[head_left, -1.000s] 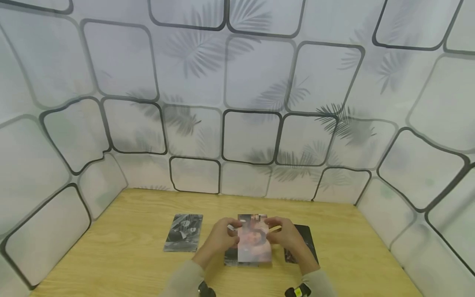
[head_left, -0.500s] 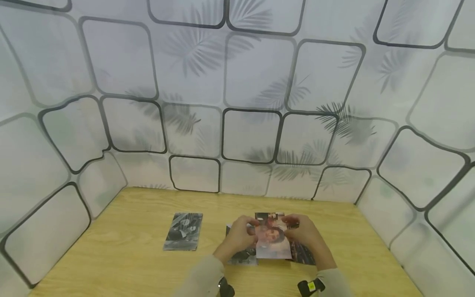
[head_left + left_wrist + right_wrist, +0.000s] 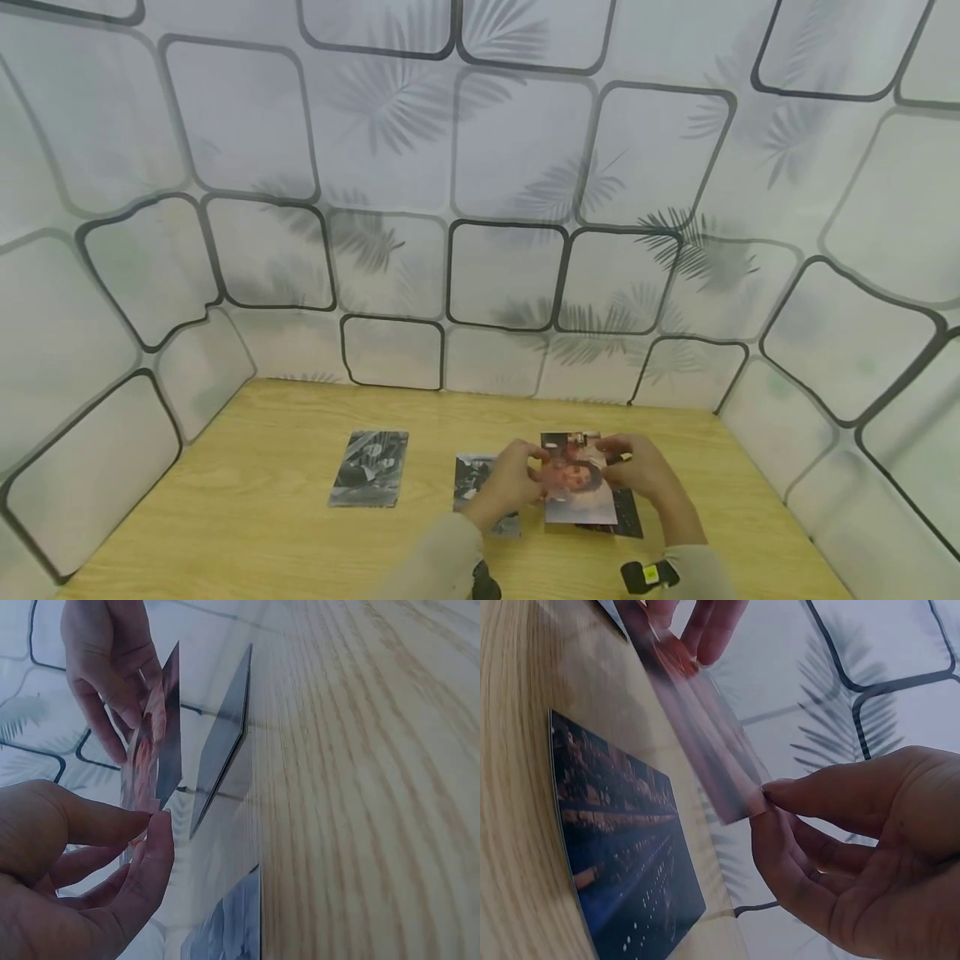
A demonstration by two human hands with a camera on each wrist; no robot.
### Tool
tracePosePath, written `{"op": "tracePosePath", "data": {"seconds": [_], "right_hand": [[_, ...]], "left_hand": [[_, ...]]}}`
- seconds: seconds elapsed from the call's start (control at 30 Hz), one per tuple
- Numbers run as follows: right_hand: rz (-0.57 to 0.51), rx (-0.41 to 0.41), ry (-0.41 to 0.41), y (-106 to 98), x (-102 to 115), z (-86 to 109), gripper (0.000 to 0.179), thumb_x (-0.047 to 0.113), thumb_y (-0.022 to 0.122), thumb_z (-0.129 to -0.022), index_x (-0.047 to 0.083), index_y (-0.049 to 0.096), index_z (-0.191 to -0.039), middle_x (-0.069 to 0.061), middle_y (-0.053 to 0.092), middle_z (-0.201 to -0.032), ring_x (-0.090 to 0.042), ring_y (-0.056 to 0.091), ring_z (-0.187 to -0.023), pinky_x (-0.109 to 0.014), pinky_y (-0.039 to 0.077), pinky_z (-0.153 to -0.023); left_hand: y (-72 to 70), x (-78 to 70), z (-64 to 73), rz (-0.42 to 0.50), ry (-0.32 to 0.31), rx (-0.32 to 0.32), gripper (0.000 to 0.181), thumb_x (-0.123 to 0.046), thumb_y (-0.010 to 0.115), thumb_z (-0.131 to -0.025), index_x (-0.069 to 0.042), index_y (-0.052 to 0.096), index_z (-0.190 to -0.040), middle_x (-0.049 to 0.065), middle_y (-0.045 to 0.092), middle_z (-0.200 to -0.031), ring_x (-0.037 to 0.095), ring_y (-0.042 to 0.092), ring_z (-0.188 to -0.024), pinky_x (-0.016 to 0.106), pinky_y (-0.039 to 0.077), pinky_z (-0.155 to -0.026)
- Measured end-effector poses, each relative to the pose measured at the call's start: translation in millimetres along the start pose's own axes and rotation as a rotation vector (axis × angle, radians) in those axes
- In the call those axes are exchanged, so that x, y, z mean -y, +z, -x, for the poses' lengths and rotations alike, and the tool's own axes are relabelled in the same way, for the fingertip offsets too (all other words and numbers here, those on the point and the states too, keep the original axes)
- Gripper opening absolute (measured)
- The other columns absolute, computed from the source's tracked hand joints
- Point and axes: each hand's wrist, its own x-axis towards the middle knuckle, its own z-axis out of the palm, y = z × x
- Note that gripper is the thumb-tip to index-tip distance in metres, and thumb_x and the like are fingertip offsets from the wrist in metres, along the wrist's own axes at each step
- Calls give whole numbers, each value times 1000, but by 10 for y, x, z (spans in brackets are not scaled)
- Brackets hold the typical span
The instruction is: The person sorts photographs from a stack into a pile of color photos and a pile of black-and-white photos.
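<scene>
Between my two hands, a colour photo print (image 3: 577,492) with a face on it is held up off the table. My left hand (image 3: 513,475) pinches its left edge between thumb and fingers, as the left wrist view also shows. On the opposite edge, my right hand (image 3: 647,473) pinches the print with thumb and forefinger. Below it on the table lies a dark night-scene photo (image 3: 626,847), partly covered by the held print in the head view. A black-and-white photo (image 3: 472,473) lies partly behind my left hand and wrist.
Another black-and-white photo (image 3: 369,468) lies farther left on the light wood table (image 3: 247,500). A pale curtain (image 3: 510,275) with dark rounded squares and leaf shapes stands along the back and both sides. Each wrist bears a dark strapped device (image 3: 649,575).
Both hands have carried the colour print to the right, from over the middle black-and-white photo to over the dark night-scene photo. The photos on the table stay where they were.
</scene>
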Motion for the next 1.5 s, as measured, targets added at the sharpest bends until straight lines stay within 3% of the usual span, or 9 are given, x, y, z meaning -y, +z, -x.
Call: {"op": "tracePosePath", "data": {"seconds": [0.17, 0.33, 0.5, 0.73, 0.93, 1.13, 1.33, 1.5], "right_hand": [[33, -5, 2, -59, -32, 17, 46, -9, 69, -84, -12, 62, -130, -33, 63, -124, -25, 72, -88, -39, 65, -74], [53, -7, 20, -79, -73, 9, 45, -10, 70, -83, -13, 63, -127, -32, 64, -118, -24, 72, -83, -38, 65, -72], [145, -31, 27, -97, -144, 4, 45, -7, 72, -80, -11, 66, -124, -28, 69, -112, -27, 69, -89, -35, 61, -69], [152, -36, 49, -100, -248, 16, 45, -6, 71, -78, -11, 66, -122, -29, 70, -109, -29, 71, -87, -37, 62, -69], [141, -48, 75, -109, -290, -14, 46, -8, 67, -76, -15, 64, -122, -31, 69, -110, -31, 72, -90, -38, 65, -70], [154, -36, 116, -128, -330, -29, 42, -6, 67, -82, -17, 62, -122, -36, 66, -113, -36, 71, -94, -38, 65, -70], [298, -27, 117, -138, -334, -56, 34, 6, 68, -88, -11, 66, -118, -33, 70, -114, -42, 69, -101, -46, 62, -79], [299, -19, 135, -123, -344, -52, 31, 7, 66, -92, -12, 66, -117, -35, 68, -117, -33, 70, -94, -38, 62, -72]], "left_hand": [[78, -8, -57, -36, 30, 11, 47, 25, 62, -76, 10, 65, -121, 22, 56, -122, 16, 61, -73, 25, 60, -55], [122, -12, -95, -151, 84, 24, 48, 23, 63, -71, 11, 68, -117, 23, 65, -115, 5, 49, -61, 17, 42, -46], [189, -8, -127, -239, 124, 38, 41, 18, 70, -75, 10, 70, -115, 22, 68, -108, 3, 44, -56, 16, 35, -47], [286, -4, -161, -189, 85, 83, 42, 20, 68, -78, 11, 69, -119, 27, 71, -112, 6, 41, -49, 18, 31, -43], [336, -34, -194, -285, 106, 83, 40, 16, 69, -78, 9, 71, -117, 26, 71, -120, 10, 42, -60, 21, 31, -49], [379, -76, -199, -308, 73, 126, 41, 12, 68, -82, 7, 69, -123, 24, 72, -118, 13, 43, -63, 24, 33, -52], [396, -100, -195, -310, 42, 136, 42, 12, 68, -83, 7, 69, -125, 24, 72, -116, 13, 40, -59, 25, 31, -50], [407, -120, -203, -322, 18, 140, 42, 12, 67, -81, 5, 69, -123, 22, 73, -117, 15, 44, -67, 26, 34, -53]]}}
